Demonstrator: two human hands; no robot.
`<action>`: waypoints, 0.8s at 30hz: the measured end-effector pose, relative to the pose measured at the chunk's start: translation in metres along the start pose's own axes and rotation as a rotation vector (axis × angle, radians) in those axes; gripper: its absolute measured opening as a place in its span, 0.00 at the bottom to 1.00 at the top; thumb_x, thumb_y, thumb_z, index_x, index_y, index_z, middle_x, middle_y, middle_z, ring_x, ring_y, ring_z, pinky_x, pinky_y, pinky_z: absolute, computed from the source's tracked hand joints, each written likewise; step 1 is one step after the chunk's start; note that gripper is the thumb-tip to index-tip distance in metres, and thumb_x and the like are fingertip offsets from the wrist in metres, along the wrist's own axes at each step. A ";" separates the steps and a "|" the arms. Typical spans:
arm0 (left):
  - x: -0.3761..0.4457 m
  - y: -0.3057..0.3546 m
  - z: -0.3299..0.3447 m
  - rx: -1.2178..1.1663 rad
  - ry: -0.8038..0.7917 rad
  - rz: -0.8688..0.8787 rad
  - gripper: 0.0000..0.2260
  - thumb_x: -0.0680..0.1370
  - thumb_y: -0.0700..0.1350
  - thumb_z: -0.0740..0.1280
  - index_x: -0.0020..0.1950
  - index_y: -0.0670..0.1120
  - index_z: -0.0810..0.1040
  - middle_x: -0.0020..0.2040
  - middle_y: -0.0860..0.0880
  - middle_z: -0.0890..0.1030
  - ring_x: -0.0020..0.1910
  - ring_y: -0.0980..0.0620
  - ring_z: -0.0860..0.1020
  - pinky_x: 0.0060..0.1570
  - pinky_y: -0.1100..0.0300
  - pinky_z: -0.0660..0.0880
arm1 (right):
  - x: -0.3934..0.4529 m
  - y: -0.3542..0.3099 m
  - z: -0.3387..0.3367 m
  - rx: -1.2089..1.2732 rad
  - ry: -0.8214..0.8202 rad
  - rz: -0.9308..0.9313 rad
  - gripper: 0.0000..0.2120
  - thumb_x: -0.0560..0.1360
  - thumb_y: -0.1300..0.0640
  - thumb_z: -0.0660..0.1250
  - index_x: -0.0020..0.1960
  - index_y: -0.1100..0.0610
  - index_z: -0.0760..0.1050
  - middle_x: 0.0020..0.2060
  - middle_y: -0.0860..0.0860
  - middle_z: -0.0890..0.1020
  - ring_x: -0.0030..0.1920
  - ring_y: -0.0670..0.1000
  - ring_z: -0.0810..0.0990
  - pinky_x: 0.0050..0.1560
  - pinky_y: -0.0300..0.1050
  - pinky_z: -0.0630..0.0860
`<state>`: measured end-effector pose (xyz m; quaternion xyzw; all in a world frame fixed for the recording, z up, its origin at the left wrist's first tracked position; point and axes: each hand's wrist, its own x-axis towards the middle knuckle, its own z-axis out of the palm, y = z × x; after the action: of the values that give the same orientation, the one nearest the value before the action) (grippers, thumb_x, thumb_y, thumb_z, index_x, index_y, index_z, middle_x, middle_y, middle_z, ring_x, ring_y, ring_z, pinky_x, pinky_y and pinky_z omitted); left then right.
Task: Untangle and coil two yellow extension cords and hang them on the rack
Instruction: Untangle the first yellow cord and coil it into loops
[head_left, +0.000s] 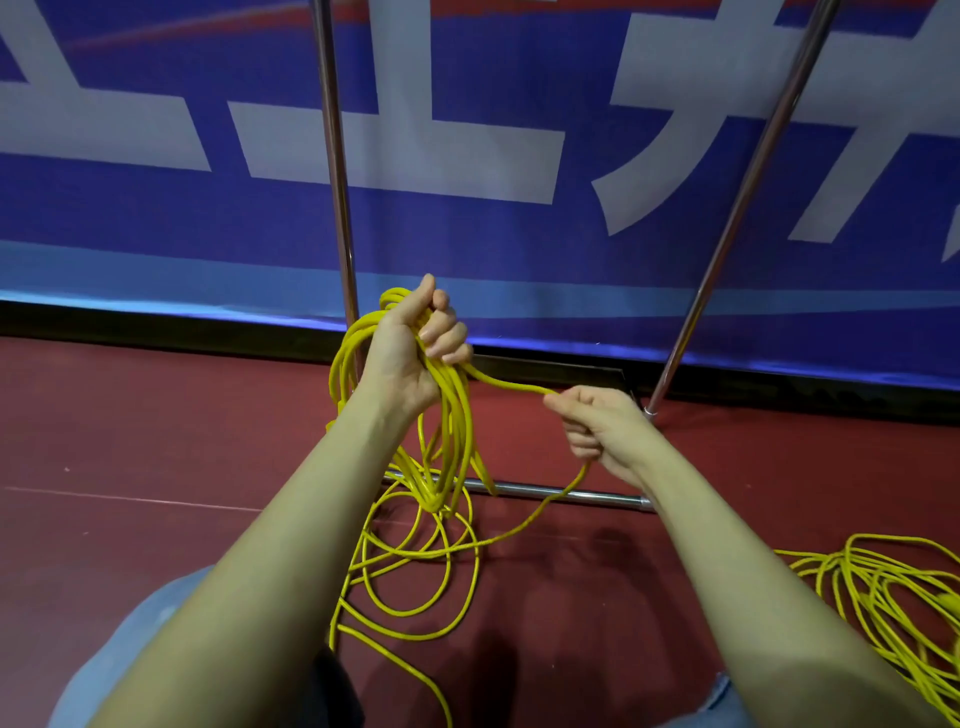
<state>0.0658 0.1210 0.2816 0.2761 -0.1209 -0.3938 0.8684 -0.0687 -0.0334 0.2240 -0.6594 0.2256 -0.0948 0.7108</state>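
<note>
I log: left hand (415, 348) clenched around hanging loops of thin yellow extension cord (452, 431); right hand (597, 426) fisted on its free strand. Second yellow cord (883, 587) heaped on red floor (156, 415), right of chrome tube rack (550, 491).

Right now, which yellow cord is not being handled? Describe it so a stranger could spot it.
Start at the slanted chrome rack pole on the right and drop to the dark red floor. The loose yellow cord pile lies there at the frame's right edge, untouched, unlike the coil gripped in the left hand.
</note>
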 end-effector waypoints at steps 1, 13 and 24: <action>0.000 0.000 -0.001 0.040 -0.003 -0.020 0.24 0.82 0.49 0.54 0.27 0.46 0.73 0.18 0.53 0.60 0.15 0.58 0.59 0.20 0.67 0.55 | 0.001 -0.003 -0.002 0.125 -0.010 0.031 0.10 0.77 0.63 0.63 0.37 0.58 0.68 0.21 0.46 0.62 0.19 0.41 0.57 0.21 0.33 0.51; -0.011 -0.036 -0.001 0.869 -0.274 -0.126 0.16 0.79 0.48 0.58 0.39 0.39 0.76 0.30 0.44 0.79 0.20 0.56 0.64 0.26 0.65 0.62 | -0.017 -0.067 0.000 0.813 -0.040 0.144 0.09 0.72 0.55 0.62 0.45 0.61 0.68 0.30 0.55 0.71 0.24 0.46 0.65 0.23 0.35 0.63; -0.025 -0.054 0.005 1.147 -0.399 -0.227 0.05 0.76 0.37 0.67 0.46 0.45 0.81 0.35 0.53 0.81 0.32 0.62 0.75 0.36 0.71 0.70 | -0.021 -0.066 0.004 0.929 0.085 0.063 0.20 0.77 0.44 0.60 0.50 0.63 0.67 0.40 0.57 0.70 0.35 0.53 0.69 0.37 0.43 0.66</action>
<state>0.0137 0.1087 0.2548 0.6311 -0.4434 -0.4002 0.4950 -0.0746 -0.0283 0.2933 -0.2595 0.2081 -0.1910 0.9235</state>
